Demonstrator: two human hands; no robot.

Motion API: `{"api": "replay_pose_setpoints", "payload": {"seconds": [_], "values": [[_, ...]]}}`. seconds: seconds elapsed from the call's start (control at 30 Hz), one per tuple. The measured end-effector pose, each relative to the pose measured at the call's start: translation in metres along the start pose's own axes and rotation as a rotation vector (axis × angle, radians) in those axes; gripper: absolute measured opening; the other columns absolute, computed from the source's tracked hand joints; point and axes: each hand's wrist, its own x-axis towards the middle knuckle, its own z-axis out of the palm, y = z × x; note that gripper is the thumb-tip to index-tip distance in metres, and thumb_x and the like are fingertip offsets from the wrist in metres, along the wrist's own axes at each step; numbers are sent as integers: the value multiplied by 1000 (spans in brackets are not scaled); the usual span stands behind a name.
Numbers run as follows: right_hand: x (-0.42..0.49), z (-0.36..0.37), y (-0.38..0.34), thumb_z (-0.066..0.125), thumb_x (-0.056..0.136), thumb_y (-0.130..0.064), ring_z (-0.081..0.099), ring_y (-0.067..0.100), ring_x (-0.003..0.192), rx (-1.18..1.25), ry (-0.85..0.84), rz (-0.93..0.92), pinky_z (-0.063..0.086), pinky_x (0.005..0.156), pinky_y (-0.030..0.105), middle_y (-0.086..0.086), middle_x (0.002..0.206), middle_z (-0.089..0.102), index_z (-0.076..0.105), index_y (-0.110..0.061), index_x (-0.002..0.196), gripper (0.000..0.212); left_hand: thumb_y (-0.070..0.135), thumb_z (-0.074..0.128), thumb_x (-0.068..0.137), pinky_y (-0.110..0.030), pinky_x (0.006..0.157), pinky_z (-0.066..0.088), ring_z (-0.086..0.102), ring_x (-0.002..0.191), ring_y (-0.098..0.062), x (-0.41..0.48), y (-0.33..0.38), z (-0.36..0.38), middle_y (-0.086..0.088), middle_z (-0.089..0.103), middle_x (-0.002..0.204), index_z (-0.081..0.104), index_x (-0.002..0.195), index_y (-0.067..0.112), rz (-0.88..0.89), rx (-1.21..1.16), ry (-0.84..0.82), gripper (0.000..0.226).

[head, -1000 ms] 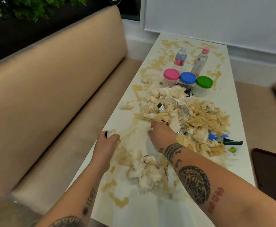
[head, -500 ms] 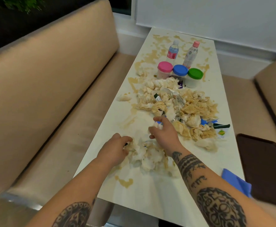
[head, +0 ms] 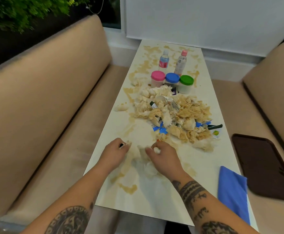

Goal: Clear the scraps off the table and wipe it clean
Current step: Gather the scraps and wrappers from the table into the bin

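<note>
A long white table [head: 154, 196] is smeared with brown stains. A big heap of crumpled, stained tissues and wrappers [head: 175, 115] covers its middle. A smaller clump of wet white tissue [head: 146, 164] lies near the front, between my hands. My left hand [head: 116, 152] has its fingers curled on the left side of that clump, with a scrap at the fingertips. My right hand [head: 163, 156] pinches a wad of tissue on the right side. A folded blue cloth [head: 232, 191] lies at the table's right front edge.
Three tubs with pink [head: 157, 79], blue [head: 172, 78] and green [head: 186, 82] lids stand behind the heap, two plastic bottles [head: 180, 62] behind them. Beige benches [head: 45, 115] run along both sides. A dark brown tray [head: 264, 166] sits on the right bench.
Both hands have pulled back toward me, dragging the small tissue clump nearer the front edge. The view has widened, showing the blue cloth and the tray.
</note>
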Motion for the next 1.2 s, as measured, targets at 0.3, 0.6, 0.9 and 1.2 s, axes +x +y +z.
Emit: {"api": "replay_pose_setpoints", "payload": {"seconds": [0.3,0.6,0.9,1.2], "values": [[21,-34,-18,68,91,-18,70,23,71,1118,-31,435,24,36,22,15,104,71,62,-7,110,23,28,66,88,-27,49,24,35,49,-11,-17,25,-19,4,57,67,53,84,20,-101,-379,33,16],[16,9,-40,64,97,-35,68,29,104,1108,-234,448,54,92,46,14,118,72,64,-13,125,36,28,67,94,-29,55,33,54,69,-18,-36,-4,-37,2,61,82,70,117,35,-164,-798,-4,24],[-16,122,-118,71,91,-16,70,25,84,916,-554,371,48,71,33,9,98,73,64,-15,110,21,10,64,98,-30,65,54,73,82,-24,-87,-97,-110,-6,76,100,67,112,12,-241,-1018,203,15],[-67,248,-183,66,95,-7,65,18,58,673,-699,345,44,45,24,11,97,70,60,-15,110,18,3,54,102,-23,47,40,52,59,-14,-142,-191,-173,-6,73,106,65,115,15,-293,-1085,485,21]]}}
